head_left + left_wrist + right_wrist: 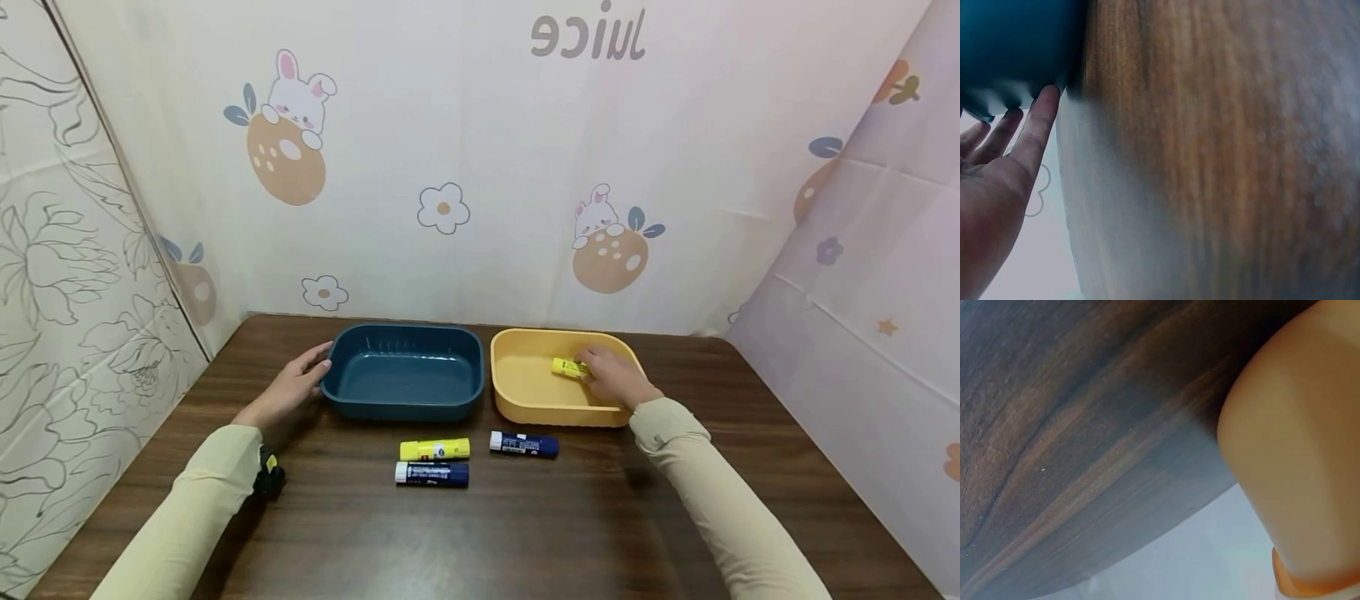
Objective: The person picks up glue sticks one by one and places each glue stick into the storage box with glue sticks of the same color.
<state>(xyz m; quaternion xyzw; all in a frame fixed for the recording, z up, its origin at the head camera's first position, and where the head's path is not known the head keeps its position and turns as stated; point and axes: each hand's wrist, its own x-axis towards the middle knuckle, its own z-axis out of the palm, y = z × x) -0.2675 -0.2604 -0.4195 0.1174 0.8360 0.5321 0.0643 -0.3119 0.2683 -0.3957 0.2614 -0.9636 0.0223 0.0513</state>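
Note:
My right hand (617, 377) reaches over the right wall of a yellow plastic bin (521, 375) and pinches a yellow glue stick (567, 368) inside it. In the right wrist view only the outer wall of the yellow bin (1291, 444) shows; hand and glue stick are hidden there. On the left, my left hand (291, 386) touches the side of a dark blue bin (405, 383) with extended fingers. The left wrist view shows the left hand (1000, 181) with fingertips against the outside of the blue bin (1016, 47).
In front of the bins lie another yellow glue stick (435, 450), a navy glue stick with a white end (432, 474) just below it, and a second navy one (525, 443) further right. Behind the wooden table (517, 533) hangs a printed curtain (480, 150).

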